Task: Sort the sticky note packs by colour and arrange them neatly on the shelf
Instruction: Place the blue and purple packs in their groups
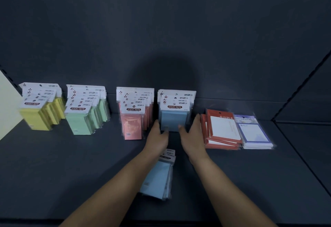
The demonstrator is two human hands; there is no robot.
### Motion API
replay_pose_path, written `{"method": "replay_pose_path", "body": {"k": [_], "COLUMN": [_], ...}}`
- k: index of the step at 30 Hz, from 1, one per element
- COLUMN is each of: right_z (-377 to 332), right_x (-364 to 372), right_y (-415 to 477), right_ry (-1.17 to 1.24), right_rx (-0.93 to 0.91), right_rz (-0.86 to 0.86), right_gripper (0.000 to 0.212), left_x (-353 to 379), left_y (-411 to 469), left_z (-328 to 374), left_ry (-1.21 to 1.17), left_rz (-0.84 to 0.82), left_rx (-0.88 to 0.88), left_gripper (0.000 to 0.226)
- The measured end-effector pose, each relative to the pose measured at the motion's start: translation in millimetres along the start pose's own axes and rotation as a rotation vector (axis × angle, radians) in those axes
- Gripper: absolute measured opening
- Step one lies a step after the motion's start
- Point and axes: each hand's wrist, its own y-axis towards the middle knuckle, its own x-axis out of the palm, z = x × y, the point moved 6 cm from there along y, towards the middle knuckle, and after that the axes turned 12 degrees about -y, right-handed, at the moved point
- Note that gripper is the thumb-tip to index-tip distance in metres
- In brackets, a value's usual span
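Sticky note packs stand in rows on the dark shelf (pixel 71 173): yellow packs (pixel 38 119) at far left, then green packs (pixel 80 122), pink packs (pixel 133 126) and blue packs (pixel 172 120) in the middle. My left hand (pixel 158 134) presses the left side of the blue row and my right hand (pixel 192 132) presses its right side, fingers at the front pack's lower corners. A loose pile of blue packs (pixel 157 180) lies flat nearer to me, partly under my left forearm.
Flat red-bordered note packs (pixel 222 128) and a purple-bordered stack (pixel 255 131) lie right of my right hand. A dark back wall rises behind the rows. A pale panel (pixel 7 104) sits at the far left edge. The shelf's angled right side runs at the right.
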Motion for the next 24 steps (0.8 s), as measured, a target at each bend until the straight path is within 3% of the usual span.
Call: {"method": "replay_pose_path", "body": {"k": [4, 8, 10, 13, 17, 24], "right_z": [-0.4, -2.3, -6.7, -12.7, -23.0, -28.3], "right_x": [-2.9, -10.5, -7.8, -3.5, 1.1, -7.7], "right_y": [-8.6, -17.4, -22.6, -20.9, -18.7, -3.1], "right_ry": [0.062, 0.097, 0.166, 0.336, 0.478, 0.428], "right_rx": [0.001, 0.028, 0.020, 0.067, 0.090, 0.124], "right_rz": [0.046, 0.076, 0.009, -0.030, -0.021, -0.049], "right_gripper": [0.068, 0.043, 0.040, 0.036, 0.033, 0.042], "left_x": [-17.3, -39.4, -46.3, -48.6, -37.9, -29.9], "left_y": [-20.9, -41.5, -58.0, -84.1, -99.5, -100.1], "left_z": [10.7, 23.3, 25.2, 11.7, -4.0, -2.9], "left_ry": [0.022, 0.207, 0.574, 1.122, 1.091, 1.055], "left_rz": [0.031, 0.077, 0.016, -0.085, -0.082, -0.024], "left_rx": [0.074, 0.142, 0.159, -0.008, -0.072, -0.034], "left_gripper": [0.043, 0.029, 0.025, 0.060, 0.072, 0.068]}}
